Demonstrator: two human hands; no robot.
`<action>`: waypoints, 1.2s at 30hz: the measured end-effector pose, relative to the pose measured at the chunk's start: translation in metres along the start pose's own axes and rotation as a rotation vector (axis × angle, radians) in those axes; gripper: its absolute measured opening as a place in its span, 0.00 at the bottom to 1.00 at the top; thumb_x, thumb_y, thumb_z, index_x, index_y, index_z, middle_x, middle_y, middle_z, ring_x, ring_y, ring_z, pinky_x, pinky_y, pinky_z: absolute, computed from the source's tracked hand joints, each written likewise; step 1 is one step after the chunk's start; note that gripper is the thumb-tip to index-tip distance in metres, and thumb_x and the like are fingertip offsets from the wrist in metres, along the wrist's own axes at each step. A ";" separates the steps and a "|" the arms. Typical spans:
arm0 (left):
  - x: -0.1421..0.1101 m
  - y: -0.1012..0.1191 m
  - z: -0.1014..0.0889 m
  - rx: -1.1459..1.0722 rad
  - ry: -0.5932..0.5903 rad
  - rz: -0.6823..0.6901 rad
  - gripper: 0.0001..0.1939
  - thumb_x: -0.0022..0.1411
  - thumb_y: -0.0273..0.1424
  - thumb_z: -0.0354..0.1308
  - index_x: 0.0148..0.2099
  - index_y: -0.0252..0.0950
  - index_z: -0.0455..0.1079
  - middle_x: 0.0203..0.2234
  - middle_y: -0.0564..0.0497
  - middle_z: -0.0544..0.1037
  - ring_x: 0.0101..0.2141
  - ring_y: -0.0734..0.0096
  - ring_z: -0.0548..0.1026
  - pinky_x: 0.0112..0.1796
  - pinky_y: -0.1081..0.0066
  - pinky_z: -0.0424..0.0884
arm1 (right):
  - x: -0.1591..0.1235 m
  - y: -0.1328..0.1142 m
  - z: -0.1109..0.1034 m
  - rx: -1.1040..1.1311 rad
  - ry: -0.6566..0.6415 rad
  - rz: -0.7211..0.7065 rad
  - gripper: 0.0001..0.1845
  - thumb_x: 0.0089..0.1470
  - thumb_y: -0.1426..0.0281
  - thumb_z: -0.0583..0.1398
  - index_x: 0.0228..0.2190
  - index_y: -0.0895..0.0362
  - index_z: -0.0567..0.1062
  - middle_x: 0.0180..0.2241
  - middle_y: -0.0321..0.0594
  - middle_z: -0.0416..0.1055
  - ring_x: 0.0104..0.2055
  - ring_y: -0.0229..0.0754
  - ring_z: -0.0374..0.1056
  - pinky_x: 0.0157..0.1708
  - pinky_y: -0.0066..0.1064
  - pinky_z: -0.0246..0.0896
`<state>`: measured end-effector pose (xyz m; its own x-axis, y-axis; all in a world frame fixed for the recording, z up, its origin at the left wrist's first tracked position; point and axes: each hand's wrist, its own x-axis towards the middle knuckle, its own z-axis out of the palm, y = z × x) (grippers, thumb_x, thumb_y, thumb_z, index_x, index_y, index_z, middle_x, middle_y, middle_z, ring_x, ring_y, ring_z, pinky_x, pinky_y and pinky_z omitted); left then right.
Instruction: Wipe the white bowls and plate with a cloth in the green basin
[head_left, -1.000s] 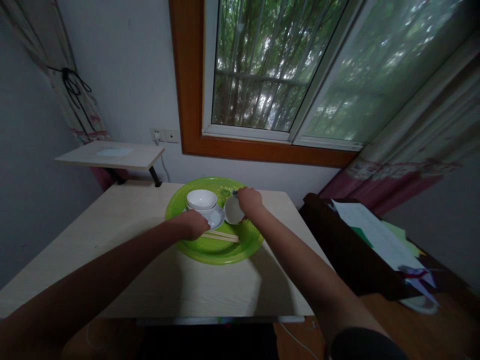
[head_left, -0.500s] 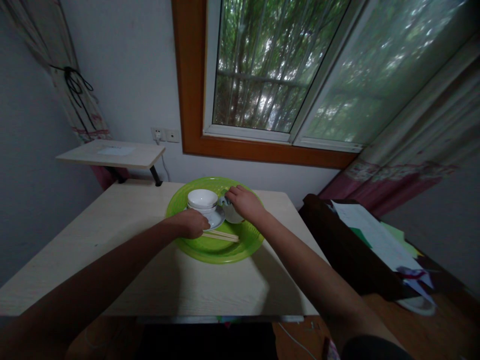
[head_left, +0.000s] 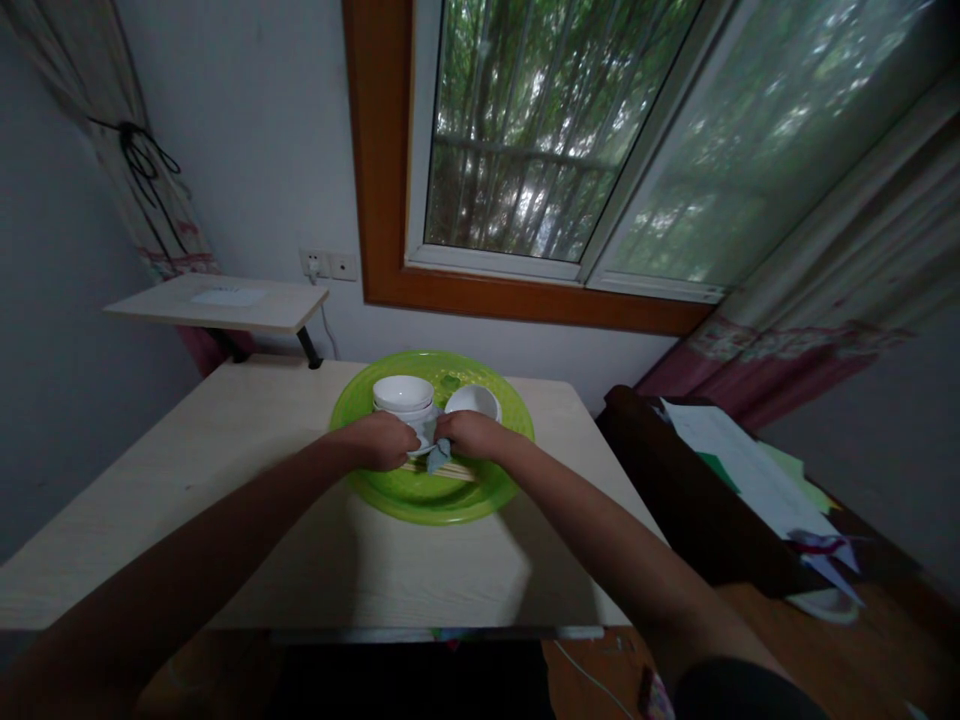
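Note:
A round green tray (head_left: 427, 508) holds white dishes. Stacked white bowls (head_left: 403, 395) sit on a white plate (head_left: 424, 432) at the tray's left side. My left hand (head_left: 384, 441) is closed at the plate's near-left edge, though its fingertips are partly hidden. Just right of it, my right hand (head_left: 469, 435) pinches a grey-blue cloth (head_left: 439, 457), which hangs close to the plate's right rim. Behind the right hand stands a single white bowl (head_left: 474, 400). Pale chopsticks (head_left: 459, 471) lie on the tray in front, partly covered by the cloth.
The tray rests on a light wooden table (head_left: 292, 560). A small raised shelf (head_left: 225, 305) with a paper on it stands at the back left. Beyond the table are a window (head_left: 555, 150) and, to the right, dark furniture (head_left: 675, 490) with papers.
My right hand has moved left and toward me with the cloth, from the single bowl to the plate's edge, uncovering that bowl. My left hand has stayed nearly in place.

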<state>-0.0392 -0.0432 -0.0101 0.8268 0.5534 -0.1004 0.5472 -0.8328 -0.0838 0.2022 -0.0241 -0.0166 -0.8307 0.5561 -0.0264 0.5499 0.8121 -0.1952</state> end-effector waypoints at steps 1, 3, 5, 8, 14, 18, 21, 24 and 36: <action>-0.001 -0.001 -0.002 -0.015 0.003 -0.004 0.10 0.63 0.32 0.54 0.38 0.37 0.77 0.34 0.43 0.82 0.34 0.60 0.78 0.36 0.66 0.68 | 0.000 -0.001 -0.001 -0.016 -0.001 0.001 0.12 0.52 0.79 0.59 0.36 0.59 0.81 0.40 0.46 0.79 0.42 0.44 0.73 0.45 0.31 0.63; -0.003 -0.003 -0.008 -0.045 0.030 -0.017 0.13 0.66 0.36 0.53 0.37 0.37 0.77 0.34 0.44 0.81 0.35 0.61 0.77 0.36 0.66 0.68 | -0.001 -0.003 -0.003 -0.041 -0.003 0.001 0.11 0.53 0.78 0.58 0.36 0.59 0.81 0.40 0.46 0.79 0.42 0.44 0.73 0.44 0.30 0.63; -0.004 -0.007 -0.015 -0.054 0.126 -0.058 0.15 0.68 0.41 0.51 0.41 0.38 0.76 0.37 0.45 0.80 0.40 0.60 0.76 0.41 0.65 0.67 | -0.001 -0.005 -0.004 -0.061 -0.012 0.001 0.11 0.54 0.78 0.58 0.36 0.59 0.80 0.39 0.46 0.78 0.41 0.44 0.73 0.43 0.30 0.63; -0.005 -0.015 -0.020 -0.033 0.304 -0.226 0.21 0.66 0.45 0.55 0.53 0.37 0.71 0.48 0.42 0.75 0.51 0.56 0.71 0.49 0.63 0.65 | -0.001 -0.008 -0.005 -0.087 -0.017 0.015 0.11 0.54 0.78 0.58 0.36 0.59 0.80 0.40 0.46 0.78 0.41 0.43 0.73 0.42 0.30 0.62; 0.000 -0.031 -0.005 0.008 0.148 -0.385 0.20 0.59 0.40 0.64 0.50 0.35 0.73 0.46 0.40 0.78 0.51 0.50 0.72 0.49 0.60 0.65 | -0.006 -0.014 -0.011 -0.117 0.033 0.032 0.10 0.56 0.77 0.58 0.37 0.58 0.79 0.41 0.46 0.77 0.44 0.44 0.72 0.44 0.30 0.62; 0.006 -0.037 -0.001 -0.015 0.101 -0.437 0.15 0.59 0.37 0.62 0.46 0.35 0.75 0.45 0.40 0.80 0.46 0.53 0.77 0.44 0.64 0.68 | -0.007 -0.011 -0.008 -0.076 0.115 0.003 0.11 0.57 0.77 0.58 0.40 0.57 0.79 0.42 0.46 0.77 0.45 0.44 0.72 0.45 0.30 0.62; 0.012 -0.040 -0.003 -0.072 0.103 -0.485 0.16 0.59 0.39 0.61 0.46 0.36 0.75 0.45 0.41 0.81 0.45 0.55 0.78 0.41 0.66 0.69 | -0.002 -0.004 -0.003 0.034 0.197 -0.043 0.14 0.56 0.80 0.58 0.41 0.57 0.79 0.43 0.45 0.77 0.46 0.43 0.72 0.48 0.32 0.62; 0.017 -0.043 -0.004 -0.112 0.104 -0.512 0.18 0.59 0.41 0.61 0.47 0.36 0.75 0.45 0.42 0.81 0.44 0.57 0.78 0.40 0.68 0.69 | 0.001 0.002 0.000 0.147 0.266 -0.089 0.18 0.53 0.83 0.57 0.42 0.57 0.80 0.44 0.45 0.77 0.46 0.43 0.71 0.50 0.33 0.63; 0.034 -0.060 -0.007 -0.276 0.169 -0.496 0.20 0.58 0.42 0.62 0.48 0.34 0.76 0.44 0.43 0.81 0.42 0.58 0.77 0.41 0.69 0.69 | -0.005 0.004 -0.003 0.420 0.366 -0.123 0.15 0.54 0.80 0.56 0.39 0.59 0.79 0.39 0.43 0.76 0.42 0.41 0.71 0.46 0.32 0.64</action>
<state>-0.0429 0.0260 -0.0019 0.4602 0.8867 0.0457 0.8687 -0.4603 0.1829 0.2089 -0.0228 -0.0144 -0.7611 0.5472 0.3482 0.3066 0.7766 -0.5503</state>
